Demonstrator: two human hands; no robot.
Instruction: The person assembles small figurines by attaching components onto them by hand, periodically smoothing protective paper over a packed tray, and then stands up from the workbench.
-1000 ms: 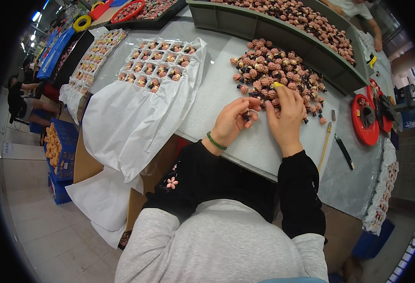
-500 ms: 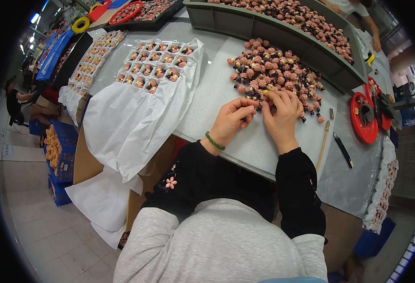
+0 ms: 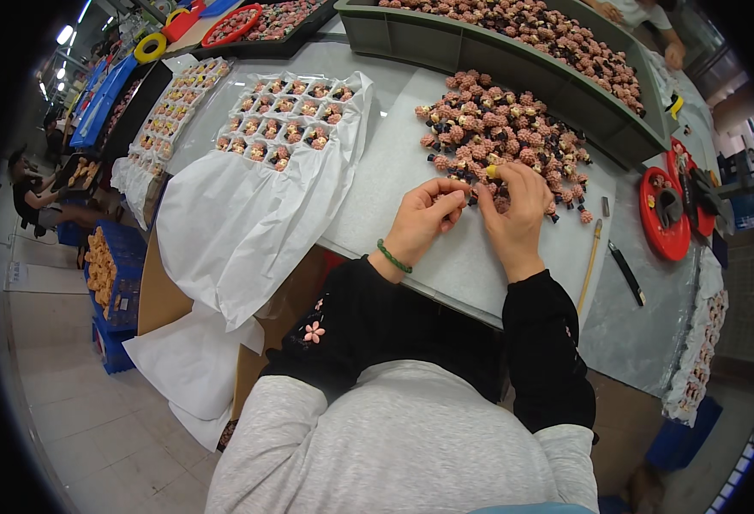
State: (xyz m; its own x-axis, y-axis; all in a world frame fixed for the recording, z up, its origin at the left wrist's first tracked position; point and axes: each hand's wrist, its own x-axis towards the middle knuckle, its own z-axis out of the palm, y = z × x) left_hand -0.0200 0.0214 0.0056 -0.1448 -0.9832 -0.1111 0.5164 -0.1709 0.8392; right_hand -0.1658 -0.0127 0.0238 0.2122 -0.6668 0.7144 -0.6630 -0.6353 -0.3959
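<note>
Just in front of a heap of small figurines (image 3: 505, 120) with pink curly hair and dark bodies, my two hands meet over a white sheet (image 3: 385, 171). My left hand (image 3: 427, 221), with a green bead bracelet (image 3: 391, 257) at the wrist, is closed, thumb against forefinger. Opposite it, my right hand (image 3: 518, 218) is curled, its fingertips at the near edge of the heap, with a yellow cover (image 3: 491, 171) on one finger. Whatever small piece lies between the fingertips is too hidden to make out.
A grey bin (image 3: 514, 73) full of figurines stands behind the heap. To the left lies a white compartment tray (image 3: 287, 120) of figurines with paper over it. On the right are a thin brush (image 3: 589, 265), a black knife (image 3: 625, 272) and a red tape roll (image 3: 664, 214).
My right hand's fingers have shifted slightly, while my left hand keeps nearly the same pinch. The whole view has moved a little. Heap and trays look the same.
</note>
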